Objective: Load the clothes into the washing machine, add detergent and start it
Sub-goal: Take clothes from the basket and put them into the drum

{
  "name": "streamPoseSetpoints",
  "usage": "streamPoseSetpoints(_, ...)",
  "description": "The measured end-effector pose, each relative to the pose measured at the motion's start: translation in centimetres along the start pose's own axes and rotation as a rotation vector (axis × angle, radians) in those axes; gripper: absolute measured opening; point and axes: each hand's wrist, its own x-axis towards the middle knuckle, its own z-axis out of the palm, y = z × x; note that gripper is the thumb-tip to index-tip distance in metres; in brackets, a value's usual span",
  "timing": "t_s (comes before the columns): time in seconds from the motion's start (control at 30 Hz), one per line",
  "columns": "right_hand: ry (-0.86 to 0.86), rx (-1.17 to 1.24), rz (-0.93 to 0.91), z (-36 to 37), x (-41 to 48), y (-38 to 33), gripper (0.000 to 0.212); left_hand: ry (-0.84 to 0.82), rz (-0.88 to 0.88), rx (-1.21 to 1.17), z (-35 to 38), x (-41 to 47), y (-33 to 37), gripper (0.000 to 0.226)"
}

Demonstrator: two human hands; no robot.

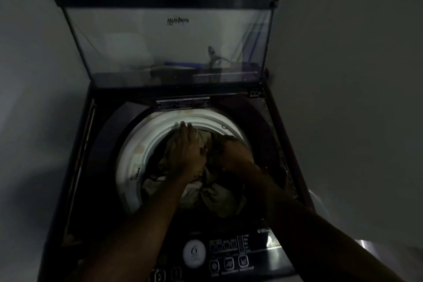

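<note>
Grey walls flank one open washing machine, its drum full of beige clothes. The left hand presses them with straight fingers; whether the right hand grips anything is too dark to tell.

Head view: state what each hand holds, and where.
Left hand presses flat on the clothes, holding nothing. Right hand seems to grip a bunched fold atop the pile.

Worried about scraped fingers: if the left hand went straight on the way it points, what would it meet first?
The far side of the white drum rim. The fingers of the left hand look nearly at it, though depth is unclear.
</note>
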Motion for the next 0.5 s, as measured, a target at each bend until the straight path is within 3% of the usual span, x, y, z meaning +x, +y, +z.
streamPoseSetpoints(0.17, 0.133, 0.169, -0.013, -2.7, -2.6, 1.5, 0.042, -0.061, 0.118, -0.082, -2.5, -2.0, 4.5, 0.060)
streamPoseSetpoints(0.27, 0.267, 0.249, -0.029, -4.1, -4.5, 2.9, 0.040, 0.022, 0.155, -0.100, -2.8, -4.4, 6.9, 0.051)
streamPoseSetpoints(0.5, 0.425, 0.270, -0.092, -6.3, -11.0, 9.1, 0.041, 0.152, 0.218, -0.189, 0.0, -10.7, 14.5, 0.050)
